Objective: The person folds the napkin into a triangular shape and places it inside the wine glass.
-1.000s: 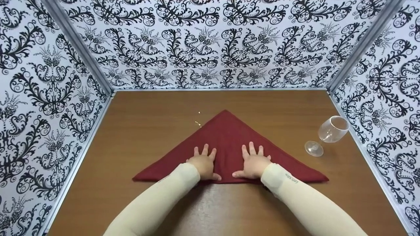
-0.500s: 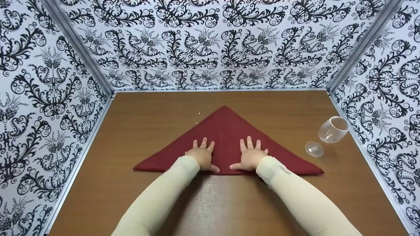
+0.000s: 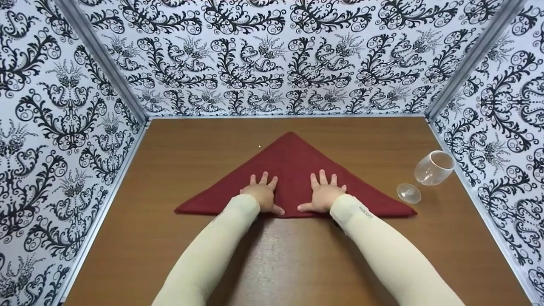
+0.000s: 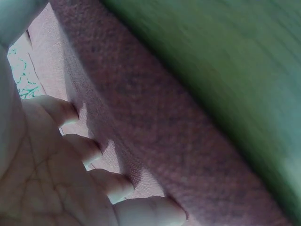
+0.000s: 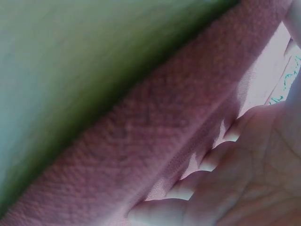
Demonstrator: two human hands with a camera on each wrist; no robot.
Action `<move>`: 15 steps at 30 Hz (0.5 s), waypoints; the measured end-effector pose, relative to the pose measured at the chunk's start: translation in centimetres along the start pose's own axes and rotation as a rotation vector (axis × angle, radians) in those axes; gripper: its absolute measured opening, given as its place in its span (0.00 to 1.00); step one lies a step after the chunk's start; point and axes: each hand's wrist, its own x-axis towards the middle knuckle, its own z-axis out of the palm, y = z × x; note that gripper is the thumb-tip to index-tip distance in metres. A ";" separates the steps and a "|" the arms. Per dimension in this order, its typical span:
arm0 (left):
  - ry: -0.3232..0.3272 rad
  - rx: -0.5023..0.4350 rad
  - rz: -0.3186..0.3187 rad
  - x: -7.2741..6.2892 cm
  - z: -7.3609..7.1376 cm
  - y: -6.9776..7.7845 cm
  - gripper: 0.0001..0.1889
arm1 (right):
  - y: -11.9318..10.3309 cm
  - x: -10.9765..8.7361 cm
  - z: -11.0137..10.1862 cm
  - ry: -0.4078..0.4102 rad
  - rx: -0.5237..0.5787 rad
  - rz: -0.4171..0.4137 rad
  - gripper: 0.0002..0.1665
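Note:
A dark red cloth napkin (image 3: 293, 157), folded into a triangle, lies flat on the wooden table with its tip toward the back wall. My left hand (image 3: 262, 195) rests palm down on its left half, fingers spread. On the right half my right hand (image 3: 326, 196) lies the same way, thumb pointing inward. Both thumbs are close to the napkin's front fold. In the left wrist view the left fingertips (image 4: 113, 181) touch the cloth (image 4: 141, 103); the right wrist view has the right fingertips (image 5: 181, 188) against it as well.
A clear stemmed glass (image 3: 433, 168) stands on the right of the table (image 3: 191, 148), just beyond the napkin's right corner. Patterned black-and-white walls (image 3: 263, 63) enclose the table at the back and both sides. A tiny bright speck (image 3: 259, 146) lies left of the napkin's tip.
Both hands have slid forward, away from the person, and the napkin has moved with them toward the back wall. The hands' spread pose is unchanged, and the glass has stayed in place.

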 end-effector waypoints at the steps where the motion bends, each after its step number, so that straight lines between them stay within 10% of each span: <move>1: 0.002 -0.005 -0.004 0.0 -0.1 0.0 0.62 | 0.0 0.0 -0.1 0.002 0.002 -0.002 0.76; 15: 0.051 0.006 0.042 -0.3 1.4 1.2 0.55 | -1.6 -0.8 1.1 0.015 -0.042 -0.157 0.67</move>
